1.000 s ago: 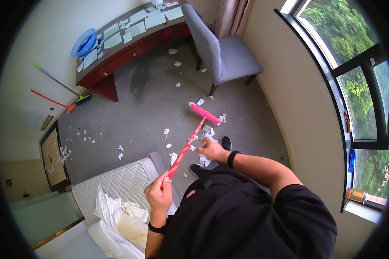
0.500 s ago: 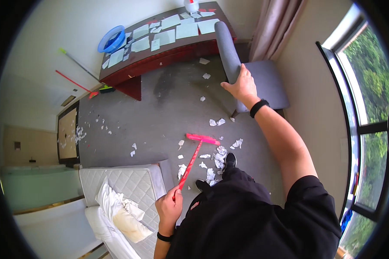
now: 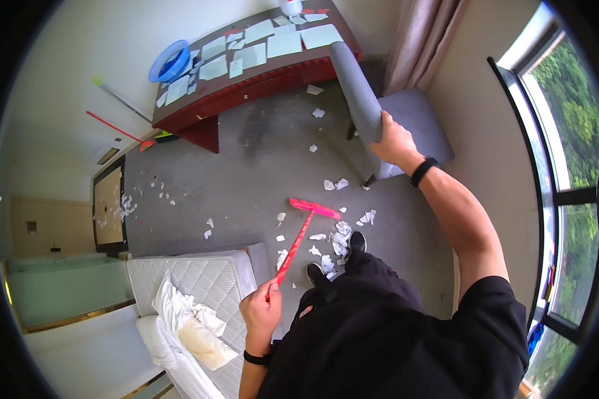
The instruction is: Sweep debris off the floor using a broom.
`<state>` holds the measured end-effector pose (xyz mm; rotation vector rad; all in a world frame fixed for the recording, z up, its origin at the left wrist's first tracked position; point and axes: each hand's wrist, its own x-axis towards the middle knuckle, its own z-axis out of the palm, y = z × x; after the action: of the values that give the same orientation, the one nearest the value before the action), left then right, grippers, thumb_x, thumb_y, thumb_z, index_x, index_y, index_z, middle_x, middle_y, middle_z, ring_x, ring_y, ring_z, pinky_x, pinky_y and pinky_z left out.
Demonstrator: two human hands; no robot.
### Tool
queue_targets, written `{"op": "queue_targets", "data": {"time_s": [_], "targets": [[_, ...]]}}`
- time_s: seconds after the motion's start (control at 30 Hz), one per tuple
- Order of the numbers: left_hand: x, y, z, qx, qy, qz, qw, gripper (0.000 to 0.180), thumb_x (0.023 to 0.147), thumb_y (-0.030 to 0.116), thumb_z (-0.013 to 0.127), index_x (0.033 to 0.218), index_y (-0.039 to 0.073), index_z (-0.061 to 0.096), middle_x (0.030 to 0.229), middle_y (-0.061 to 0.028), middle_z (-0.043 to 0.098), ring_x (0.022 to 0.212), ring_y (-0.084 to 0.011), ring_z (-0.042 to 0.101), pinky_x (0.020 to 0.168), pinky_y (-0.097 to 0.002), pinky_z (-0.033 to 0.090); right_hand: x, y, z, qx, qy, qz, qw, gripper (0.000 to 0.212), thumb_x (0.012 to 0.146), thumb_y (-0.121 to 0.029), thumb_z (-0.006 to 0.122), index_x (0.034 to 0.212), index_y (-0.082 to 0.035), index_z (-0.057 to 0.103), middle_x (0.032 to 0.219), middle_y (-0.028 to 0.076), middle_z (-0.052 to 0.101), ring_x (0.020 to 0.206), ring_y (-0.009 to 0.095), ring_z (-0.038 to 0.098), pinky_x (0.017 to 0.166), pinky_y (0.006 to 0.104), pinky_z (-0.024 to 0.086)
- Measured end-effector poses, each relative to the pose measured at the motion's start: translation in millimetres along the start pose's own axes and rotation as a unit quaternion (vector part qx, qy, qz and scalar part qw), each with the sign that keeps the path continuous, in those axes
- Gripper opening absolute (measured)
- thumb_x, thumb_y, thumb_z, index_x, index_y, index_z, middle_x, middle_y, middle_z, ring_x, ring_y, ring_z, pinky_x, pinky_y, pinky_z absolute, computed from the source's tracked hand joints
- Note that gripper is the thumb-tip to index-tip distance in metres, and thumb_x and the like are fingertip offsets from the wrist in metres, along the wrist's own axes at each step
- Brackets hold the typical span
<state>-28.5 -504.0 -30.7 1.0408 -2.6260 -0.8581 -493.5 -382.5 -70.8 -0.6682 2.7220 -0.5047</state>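
My left hand (image 3: 261, 311) is closed round the red handle of a broom (image 3: 295, 250). Its pinkish-red head (image 3: 315, 208) rests on the grey floor ahead of my feet. At the right, my right hand (image 3: 398, 145) grips the back of a grey upholstered chair (image 3: 357, 90), its fingertips partly hidden by the backrest. Crumpled white paper (image 3: 341, 234) lies between the broom head and my shoes, with more scraps (image 3: 335, 185) scattered farther off.
A dark red-brown desk (image 3: 209, 101) bears paper sheets and a blue basin (image 3: 170, 61). A second red broom (image 3: 121, 128) leans on the left wall beside a green-handled tool (image 3: 122, 97). A mattress (image 3: 186, 272) with white bedding stands at the lower left; a window (image 3: 572, 120) is at the right.
My right hand has gone from open fingers at the chair's back to a grip on it. The chair has shifted slightly right and turned. My left hand still holds the broom.
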Motion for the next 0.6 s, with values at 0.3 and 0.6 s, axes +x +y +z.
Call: {"op": "queue_targets", "data": {"time_s": [0.3,0.6], "targets": [[9.4,-59.2,-25.2,0.011,-0.041,0.105,0.994,0.014,0.093,0.017,0.067,0.097,0.008,0.078,0.072,-0.0159,0.072,0.063,-0.0343,0.07,0.058,-0.0419,0.054,-209.4,115.7,-11.7,0.035,0.028,-0.011,0.999,0.087,0.075,-0.01,0.079,0.151,-0.002,0.039,0.124,0.029,0.066,0.116,0.043,0.065,0.102,0.0459,0.052],[13.2,-87.3,-39.6,-0.01,-0.087,0.251,0.964,0.015,0.092,0.016,0.066,0.095,0.007,0.077,0.068,-0.0153,0.069,0.059,-0.0351,0.067,0.057,-0.0443,0.051,-414.2,109.6,-3.6,0.048,-0.006,0.081,0.996,0.074,0.069,0.003,0.083,0.137,-0.01,0.057,0.131,0.014,0.066,0.123,0.034,0.062,0.105,0.0413,0.051]]}}
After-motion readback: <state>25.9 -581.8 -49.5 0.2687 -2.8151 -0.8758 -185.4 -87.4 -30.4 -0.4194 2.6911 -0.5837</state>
